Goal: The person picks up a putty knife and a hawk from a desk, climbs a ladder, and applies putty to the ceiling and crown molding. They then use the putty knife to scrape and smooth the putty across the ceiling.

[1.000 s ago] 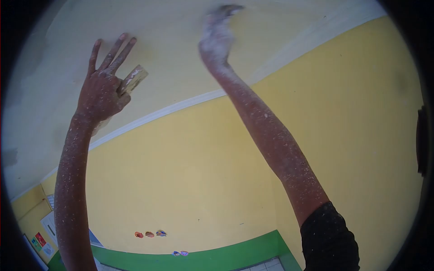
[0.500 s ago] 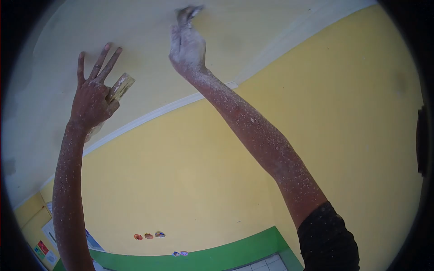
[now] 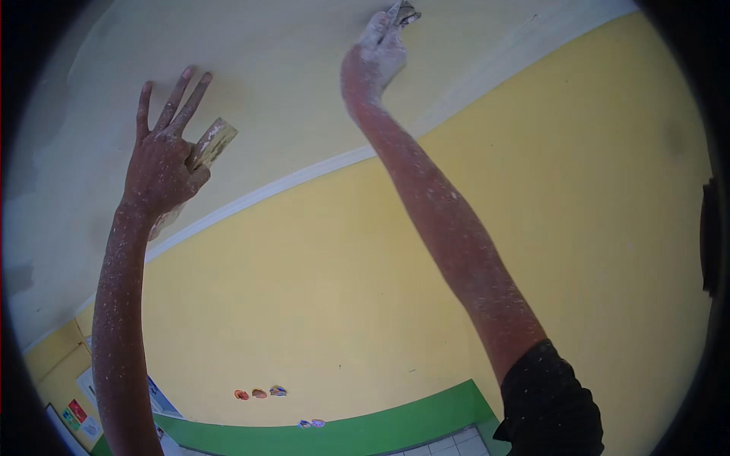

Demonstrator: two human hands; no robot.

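Note:
My left hand (image 3: pixel 161 169) reaches up to the white ceiling (image 3: pixel 281 83), three fingers stretched out and their tips against or very near it. Thumb and index finger clamp a flat, pale, plaster-smeared strip (image 3: pixel 215 143); its middle is hidden behind the hand, so its exact kind does not show. Coated in white dust, my right hand (image 3: pixel 378 57) is closed around a putty knife (image 3: pixel 395 11) at the top edge of the view. The knife's blade is at the ceiling surface, partly cut off by the frame.
A white cornice strip (image 3: pixel 266 188) runs between ceiling and yellow wall (image 3: pixel 327 289). Lower down are a green band (image 3: pixel 251 438), small colourful wall decorations (image 3: pixel 259 393) and pale tiles (image 3: pixel 441 448). Posters (image 3: pixel 78 412) hang at lower left. A dark object (image 3: pixel 709 237) stands at the right edge.
My right hand has moved right and up along the ceiling with the putty knife, its wrist turning. My left hand has shifted slightly right in view, still gripping the strip.

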